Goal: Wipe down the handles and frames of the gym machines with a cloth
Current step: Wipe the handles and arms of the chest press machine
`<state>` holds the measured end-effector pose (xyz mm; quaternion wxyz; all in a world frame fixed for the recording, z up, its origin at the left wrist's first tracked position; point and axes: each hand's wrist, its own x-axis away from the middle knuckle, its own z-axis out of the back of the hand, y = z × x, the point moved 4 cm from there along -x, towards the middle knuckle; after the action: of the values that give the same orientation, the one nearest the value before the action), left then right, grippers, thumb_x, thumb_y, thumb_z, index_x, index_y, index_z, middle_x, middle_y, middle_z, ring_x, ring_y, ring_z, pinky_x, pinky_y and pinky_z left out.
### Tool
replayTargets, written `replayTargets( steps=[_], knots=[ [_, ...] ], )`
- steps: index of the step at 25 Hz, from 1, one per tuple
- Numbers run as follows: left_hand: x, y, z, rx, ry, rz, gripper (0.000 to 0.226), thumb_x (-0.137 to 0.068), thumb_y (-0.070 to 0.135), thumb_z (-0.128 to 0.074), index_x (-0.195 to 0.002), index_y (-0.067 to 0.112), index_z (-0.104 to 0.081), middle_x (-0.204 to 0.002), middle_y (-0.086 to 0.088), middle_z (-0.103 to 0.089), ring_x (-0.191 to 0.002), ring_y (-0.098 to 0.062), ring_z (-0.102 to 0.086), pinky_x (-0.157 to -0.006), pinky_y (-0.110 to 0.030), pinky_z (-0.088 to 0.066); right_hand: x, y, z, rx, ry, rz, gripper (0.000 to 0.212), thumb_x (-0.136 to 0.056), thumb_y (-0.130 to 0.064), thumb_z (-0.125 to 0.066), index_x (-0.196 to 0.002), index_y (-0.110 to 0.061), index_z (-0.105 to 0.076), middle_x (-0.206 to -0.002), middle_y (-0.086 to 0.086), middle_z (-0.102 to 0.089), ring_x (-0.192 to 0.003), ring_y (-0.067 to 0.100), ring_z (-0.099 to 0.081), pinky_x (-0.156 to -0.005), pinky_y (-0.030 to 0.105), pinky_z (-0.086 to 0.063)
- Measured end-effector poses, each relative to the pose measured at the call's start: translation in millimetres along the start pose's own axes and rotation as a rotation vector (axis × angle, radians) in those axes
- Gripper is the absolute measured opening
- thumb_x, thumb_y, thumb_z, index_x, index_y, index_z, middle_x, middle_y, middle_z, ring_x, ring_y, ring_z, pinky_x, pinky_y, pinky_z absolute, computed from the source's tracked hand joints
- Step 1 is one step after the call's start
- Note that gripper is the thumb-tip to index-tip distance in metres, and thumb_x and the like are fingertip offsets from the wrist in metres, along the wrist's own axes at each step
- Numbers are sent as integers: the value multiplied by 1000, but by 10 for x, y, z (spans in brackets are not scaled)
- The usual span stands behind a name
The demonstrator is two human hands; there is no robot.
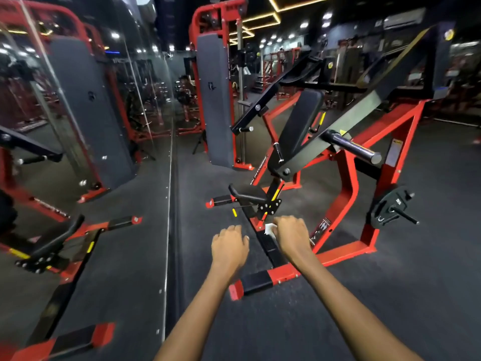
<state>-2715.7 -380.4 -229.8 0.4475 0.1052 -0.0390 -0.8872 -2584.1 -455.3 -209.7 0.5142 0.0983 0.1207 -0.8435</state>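
A red and black plate-loaded machine [346,201] stands ahead of me, with a black seat [247,195], a black back pad [299,123] and a black handle bar [351,147] on its lever arm. My right hand [291,237] grips a small white cloth [269,228] low over the machine's black base rail [270,250]. My left hand [229,246] hovers left of the rail with fingers loosely curled, holding nothing. Whether the cloth touches the rail is hidden by my hand.
A mirror wall [78,126] fills the left side and reflects the machines. A tall red cable tower with a grey shroud [216,100] stands behind. A weight plate [390,207] hangs on the right of the frame. Dark rubber floor [390,295] spreads on the right.
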Motion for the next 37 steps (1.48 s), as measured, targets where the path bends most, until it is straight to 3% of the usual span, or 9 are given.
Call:
replayTargets(
  steps=[5, 12, 18, 24, 27, 37],
  knots=[
    [-1424, -309, -101, 32, 16, -69, 31, -98, 32, -40, -120, 15, -55, -123, -3, -60, -112, -25, -56, -92, -35, -41, -1345, -26, -353, 43, -5, -39, 21, -93, -17, -44, -102, -15, -63, -110, 7, -65, -109, 28, -55, -82, 35, -37],
    [-3345, -1080, -583, 40, -39, -16, 32, -98, 33, -40, -119, 15, -55, -123, -4, -60, -115, -25, -54, -95, -35, -37, -3193, -314, -1301, -4, -75, -56, 21, -93, -20, -45, -102, -16, -63, -109, 7, -65, -109, 28, -54, -82, 33, -36],
    [-5455, -1628, -777, -77, -50, -55, 32, -99, 33, -38, -122, 16, -52, -126, -3, -58, -118, -23, -52, -99, -33, -35, -5323, -480, -1953, -13, -54, -58, 24, -94, -20, -42, -105, -15, -63, -110, 8, -64, -109, 28, -55, -82, 35, -39],
    [-7268, -2137, -935, -36, -30, -59, 29, -97, 32, -40, -118, 19, -55, -120, -1, -61, -114, -24, -55, -95, -34, -36, -7131, -572, -2502, -36, -42, -115, 23, -90, -20, -47, -103, -20, -66, -105, 8, -68, -105, 28, -58, -82, 35, -40],
    [-8253, -2349, -1169, -46, -32, -109, 29, -97, 30, -38, -117, 17, -55, -122, -2, -60, -115, -24, -55, -96, -33, -36, -8029, -637, -2830, -36, -25, -140, 20, -87, -18, -47, -94, -18, -66, -101, 8, -68, -102, 29, -59, -77, 35, -40],
    [-11239, -2937, -1529, 45, -42, -296, 31, -97, 30, -40, -119, 15, -55, -122, -3, -60, -117, -23, -53, -98, -34, -36, -10539, -732, -3541, -86, 16, -343, 15, -88, -20, -54, -91, -13, -67, -95, 11, -67, -98, 31, -58, -75, 35, -39]
  ],
)
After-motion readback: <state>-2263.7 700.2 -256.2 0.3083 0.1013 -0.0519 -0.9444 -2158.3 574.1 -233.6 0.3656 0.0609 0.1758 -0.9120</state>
